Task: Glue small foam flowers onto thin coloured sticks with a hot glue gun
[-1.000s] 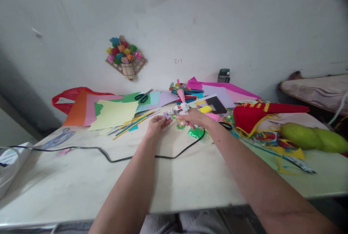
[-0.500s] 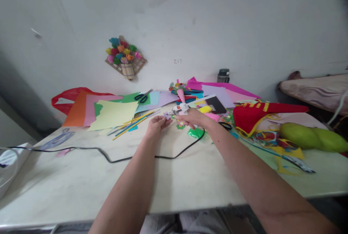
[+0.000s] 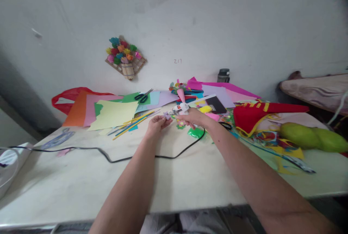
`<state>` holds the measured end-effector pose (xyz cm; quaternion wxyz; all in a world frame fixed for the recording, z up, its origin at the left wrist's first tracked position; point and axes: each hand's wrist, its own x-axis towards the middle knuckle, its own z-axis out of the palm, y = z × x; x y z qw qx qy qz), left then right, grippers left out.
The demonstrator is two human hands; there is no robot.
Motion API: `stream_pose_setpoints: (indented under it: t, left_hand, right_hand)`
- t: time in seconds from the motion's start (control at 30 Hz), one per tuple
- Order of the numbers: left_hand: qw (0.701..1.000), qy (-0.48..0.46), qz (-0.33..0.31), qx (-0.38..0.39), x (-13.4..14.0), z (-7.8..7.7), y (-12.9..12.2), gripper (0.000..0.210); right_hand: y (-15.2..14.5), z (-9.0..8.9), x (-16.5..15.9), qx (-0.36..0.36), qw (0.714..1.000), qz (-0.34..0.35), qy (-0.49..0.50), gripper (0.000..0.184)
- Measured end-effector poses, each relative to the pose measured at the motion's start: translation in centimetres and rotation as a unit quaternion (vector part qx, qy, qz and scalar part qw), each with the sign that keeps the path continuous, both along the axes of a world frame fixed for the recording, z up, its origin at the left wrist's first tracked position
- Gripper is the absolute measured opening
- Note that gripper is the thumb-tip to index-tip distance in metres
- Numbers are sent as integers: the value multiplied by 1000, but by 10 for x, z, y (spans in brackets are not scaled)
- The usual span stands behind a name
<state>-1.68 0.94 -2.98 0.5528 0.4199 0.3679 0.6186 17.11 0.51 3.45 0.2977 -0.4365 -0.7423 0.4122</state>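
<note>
Between the fingertips of my left hand is a small purple paper flower. My right hand is closed around a white hot glue gun, its nozzle pointing left towards the flower. Whether the nozzle touches the paper is too small to tell. From the glue gun's grip a black cord runs left across the table. A green packet lies just below my right hand, and a small flower cutout lies between the hands. Behind the glue gun stands a pink paper cone with colourful cutouts around it.
Colored paper sheets and black-handled scissors lie at the back left, with thin paper strips before them. On the right are red fabric, green fruit-like objects and paper scraps. A dark bottle stands by the wall.
Both hands stay almost where they were, with the glue gun still beside the purple flower. Only very slight finger movement shows.
</note>
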Motion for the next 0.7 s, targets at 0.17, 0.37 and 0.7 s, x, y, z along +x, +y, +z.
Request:
stream_pose_setpoints:
  t: [0.17,0.37,0.7]
  left_hand:
    - [1000,-2,4,5,-1,1,0,17]
    - [1000,3,-13,12,-2,-2,3,20]
    - [989,-42,120,70,-27,24,0,26]
  right_hand:
    - [-1,2,1,7,1000,8,-17,31]
    - [-2,4,1,13,1000,-2,-14,32]
    - [4,-2,-9,38,993,-99,-42,38]
